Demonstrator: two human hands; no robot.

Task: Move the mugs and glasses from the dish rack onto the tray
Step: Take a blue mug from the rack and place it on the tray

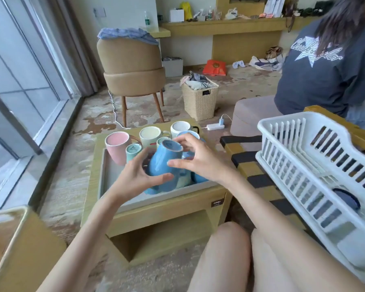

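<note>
Over the grey tray on the low wooden bench, both hands meet around an upside-down blue mug. My left hand cups its lower side, thumb under and fingers wrapped; my right hand has its grip spread, fingertips resting on the mug's base and flank. Most of the work looks done: a pink mug, a cream mug, a white mug, a small teal cup and more blue pieces already stand inverted on the tray. To my right, the white dish rack looks nearly empty, with one dark blue item left inside; I cannot tell what it is.
</note>
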